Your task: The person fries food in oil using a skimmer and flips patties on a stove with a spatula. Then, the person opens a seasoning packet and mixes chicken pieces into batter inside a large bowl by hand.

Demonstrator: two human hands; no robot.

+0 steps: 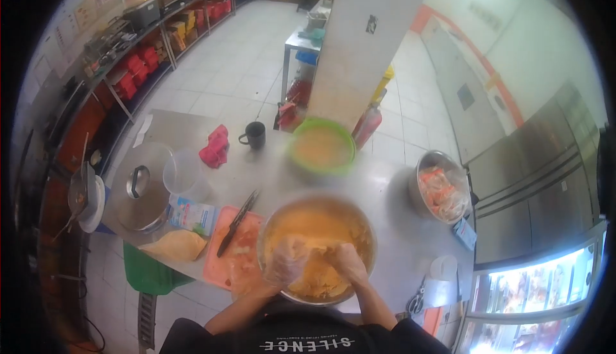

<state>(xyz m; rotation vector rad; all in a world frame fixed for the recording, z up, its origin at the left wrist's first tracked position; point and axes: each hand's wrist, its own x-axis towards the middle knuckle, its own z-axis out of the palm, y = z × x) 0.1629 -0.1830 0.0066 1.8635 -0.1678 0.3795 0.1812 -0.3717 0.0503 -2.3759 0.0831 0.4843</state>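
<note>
Both hands are over a large steel bowl (369,225) of orange-yellow mixture (321,222). On the bowl's left side is my left hand (287,261), in what looks like a clear plastic glove; its fingers are blurred. Toward the right side, my right hand (346,263) has its fingers curled over some of the mixture; what lies inside them is hard to make out. Left of the bowl, a black knife (236,224) lies on a pink cutting board (221,267) with reddish wet residue. Behind the bowl stands a green basin (321,145) with pale orange contents.
Around the steel table (391,203) are a large lid (138,187), clear container (181,174), pink cloth (215,146), black mug (255,136), filled plastic bag (176,246), steel bowl of bagged food (441,190) and scissors (417,299). A pillar (359,46) rises beyond.
</note>
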